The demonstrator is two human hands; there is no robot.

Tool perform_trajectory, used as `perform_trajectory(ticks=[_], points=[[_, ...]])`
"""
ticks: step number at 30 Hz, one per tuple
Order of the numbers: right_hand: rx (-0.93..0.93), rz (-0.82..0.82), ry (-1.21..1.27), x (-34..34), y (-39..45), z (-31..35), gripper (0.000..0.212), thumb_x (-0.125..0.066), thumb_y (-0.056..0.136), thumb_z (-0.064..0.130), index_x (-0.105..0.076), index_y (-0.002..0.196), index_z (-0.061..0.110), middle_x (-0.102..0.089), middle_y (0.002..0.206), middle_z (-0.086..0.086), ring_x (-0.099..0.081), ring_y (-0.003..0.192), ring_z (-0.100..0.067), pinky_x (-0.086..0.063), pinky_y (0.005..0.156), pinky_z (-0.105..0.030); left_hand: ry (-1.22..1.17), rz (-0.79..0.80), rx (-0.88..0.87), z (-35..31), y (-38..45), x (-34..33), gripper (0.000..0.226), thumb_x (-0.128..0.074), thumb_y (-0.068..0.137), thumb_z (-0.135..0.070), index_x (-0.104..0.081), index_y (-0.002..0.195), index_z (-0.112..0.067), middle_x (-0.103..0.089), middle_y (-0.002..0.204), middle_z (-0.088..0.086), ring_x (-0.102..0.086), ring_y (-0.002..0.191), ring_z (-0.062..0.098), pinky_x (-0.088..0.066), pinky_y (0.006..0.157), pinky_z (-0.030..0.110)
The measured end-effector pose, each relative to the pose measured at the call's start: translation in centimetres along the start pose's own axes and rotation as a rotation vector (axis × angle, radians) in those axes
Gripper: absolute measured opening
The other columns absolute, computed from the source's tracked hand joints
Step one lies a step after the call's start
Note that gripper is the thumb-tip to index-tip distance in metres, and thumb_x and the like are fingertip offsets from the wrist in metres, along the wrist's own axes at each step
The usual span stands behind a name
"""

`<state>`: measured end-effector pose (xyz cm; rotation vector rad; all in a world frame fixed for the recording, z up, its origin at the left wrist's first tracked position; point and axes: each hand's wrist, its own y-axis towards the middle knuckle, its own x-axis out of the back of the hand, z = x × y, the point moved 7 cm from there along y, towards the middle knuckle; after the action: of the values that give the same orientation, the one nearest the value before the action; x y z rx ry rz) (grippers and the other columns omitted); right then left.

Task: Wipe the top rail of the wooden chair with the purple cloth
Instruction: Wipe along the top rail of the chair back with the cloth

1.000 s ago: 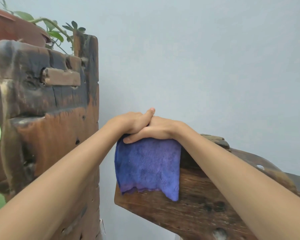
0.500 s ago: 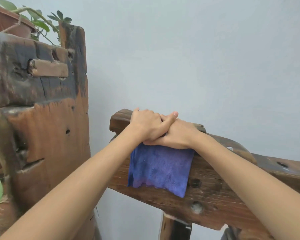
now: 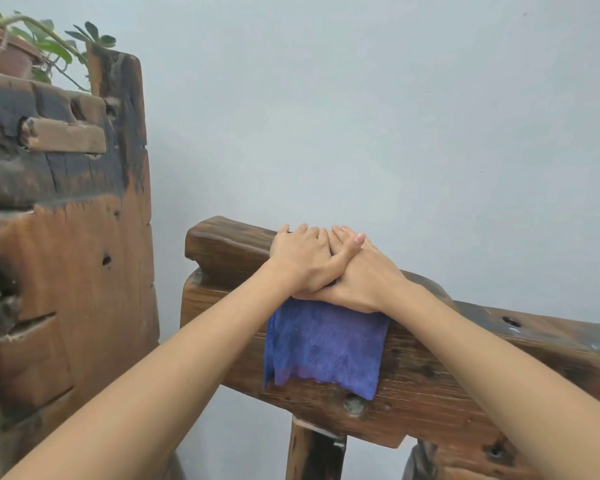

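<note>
The purple cloth (image 3: 326,344) is draped over the top rail (image 3: 499,344) of the dark, weathered wooden chair, and its front flap hangs down the rail's near face. My right hand (image 3: 368,282) presses flat on the cloth on top of the rail. My left hand (image 3: 298,258) lies beside it and partly over it, with its thumb across the back of the right hand and its fingers curled over the rail's far edge. Both hands sit a short way in from the rail's left end (image 3: 222,244). The cloth's part under the hands is hidden.
A tall, worn wooden furniture piece (image 3: 66,237) stands close on the left, with a potted plant (image 3: 21,46) on top. A pale wall is right behind the rail. A chair post (image 3: 312,452) runs down below the rail.
Both hands and the cloth have slid rightward along the rail, away from its left end, which now shows bare. The view has also shifted down and left.
</note>
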<state>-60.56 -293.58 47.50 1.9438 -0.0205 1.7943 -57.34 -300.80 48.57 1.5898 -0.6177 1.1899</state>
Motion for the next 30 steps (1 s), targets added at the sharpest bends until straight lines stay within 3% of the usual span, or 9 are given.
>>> perform_trajectory(ticks=[3,6,8,11,17,21,23,27,30], points=[[-0.057,0.012,-0.008,-0.4,-1.3,-2.1,0.131,-0.025,0.057,0.098,-0.006,0.166,0.028,-0.012,0.174,-0.002,-0.003,0.161,-0.023,-0.006,0.128,-0.046,-0.042,0.041,-0.032,-2.3,0.4,-0.7,0.119,0.013,0.074,-0.081,-0.047,0.148,-0.010,-0.050,0.155,0.005,-0.035,0.150,0.023,-0.016,0.123,0.053],[-0.103,0.044,0.061,-0.5,-2.4,-4.1,0.130,-0.026,0.056,0.100,-0.003,0.166,0.034,-0.008,0.174,0.000,0.000,0.161,-0.024,-0.007,0.128,-0.046,-0.079,0.094,-0.064,-4.4,1.2,-1.5,0.120,0.013,0.074,-0.083,-0.038,0.155,-0.011,-0.038,0.164,0.004,-0.025,0.156,0.021,-0.010,0.125,0.052],[-0.105,0.037,0.109,-0.2,-2.7,-4.7,0.124,-0.031,0.058,0.099,-0.012,0.164,0.038,-0.021,0.171,0.004,-0.014,0.159,-0.025,-0.014,0.127,-0.047,-0.085,0.109,-0.082,-5.3,1.8,-1.9,0.115,0.010,0.077,-0.081,-0.042,0.152,-0.012,-0.039,0.163,0.004,-0.024,0.155,0.021,-0.011,0.125,0.053],[-0.064,0.015,0.153,0.4,-3.3,-5.5,0.103,-0.040,0.063,0.096,-0.034,0.154,0.048,-0.047,0.154,0.016,-0.043,0.140,-0.016,-0.029,0.119,-0.048,-0.040,0.112,-0.112,-6.8,2.6,-2.5,0.095,0.003,0.090,-0.075,-0.054,0.141,-0.018,-0.051,0.152,0.005,-0.035,0.148,0.021,-0.016,0.122,0.056],[-0.086,0.079,0.282,0.4,-4.1,-6.9,0.094,-0.054,0.062,0.097,-0.040,0.147,0.058,-0.053,0.146,0.027,-0.049,0.135,-0.010,-0.035,0.116,-0.047,0.020,0.150,-0.076,-8.0,3.2,-3.0,0.091,0.000,0.096,-0.070,-0.060,0.137,-0.016,-0.050,0.152,0.010,-0.034,0.148,0.025,-0.015,0.121,0.059],[-0.172,0.071,0.250,0.1,-5.0,-8.0,0.093,-0.050,0.063,0.096,-0.043,0.145,0.054,-0.056,0.143,0.023,-0.053,0.133,-0.017,-0.042,0.110,-0.051,-0.007,0.188,-0.067,-9.0,2.4,-2.8,0.092,0.001,0.097,-0.068,-0.054,0.146,-0.013,-0.035,0.165,0.007,-0.008,0.159,0.023,-0.003,0.124,0.059],[-0.253,0.041,0.218,0.0,-6.0,-8.7,0.092,-0.048,0.063,0.095,-0.045,0.144,0.051,-0.058,0.140,0.019,-0.055,0.129,-0.020,-0.048,0.104,-0.049,-0.033,0.198,-0.092,-9.9,1.7,-2.7,0.090,0.001,0.097,-0.068,-0.054,0.147,-0.017,-0.039,0.163,0.003,-0.003,0.160,0.021,0.003,0.124,0.059],[-0.345,-0.064,0.188,0.4,-8.2,-8.8,0.098,-0.038,0.060,0.093,-0.048,0.143,0.042,-0.059,0.137,0.008,-0.052,0.131,-0.025,-0.041,0.108,-0.047,-0.048,0.198,-0.122,-11.5,0.8,-2.6,0.087,-0.001,0.098,-0.069,-0.053,0.147,-0.019,-0.046,0.159,-0.003,-0.005,0.160,0.019,0.006,0.125,0.056],[-0.356,-0.080,0.099,0.4,-9.7,-8.7,0.090,-0.036,0.074,0.081,-0.045,0.149,0.031,-0.057,0.143,0.000,-0.043,0.139,-0.030,-0.032,0.117,-0.050,-0.037,0.173,-0.167,-13.2,-0.1,-2.4,0.080,-0.004,0.100,-0.066,-0.050,0.150,-0.024,-0.046,0.159,-0.005,-0.024,0.156,0.019,-0.001,0.126,0.051]])
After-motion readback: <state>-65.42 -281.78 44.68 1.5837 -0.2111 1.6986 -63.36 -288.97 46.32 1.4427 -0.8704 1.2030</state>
